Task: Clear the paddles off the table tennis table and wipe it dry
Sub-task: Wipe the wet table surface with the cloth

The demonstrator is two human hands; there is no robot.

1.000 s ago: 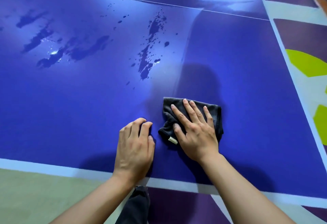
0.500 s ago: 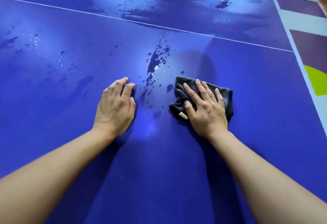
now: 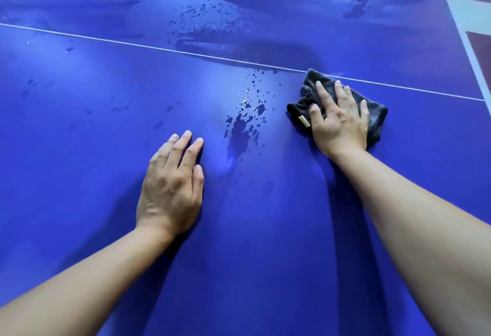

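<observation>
No paddles showing on the glossy blue table [image 3: 79,229], so I'd guess that part's done, but the wiping looks maybe half there: big wet sheets [image 3: 239,3] across the top of the frame past the white line [image 3: 159,48], plus a beaded puddle [image 3: 240,134] dead centre. Left hand [image 3: 172,187] lies flat on bare table lower centre, fingers together. Right hand [image 3: 341,123], fingers spread, presses the soft, bunched dark cloth [image 3: 377,118] with its little tan tag [image 3: 304,121] right of centre, just under the line.
</observation>
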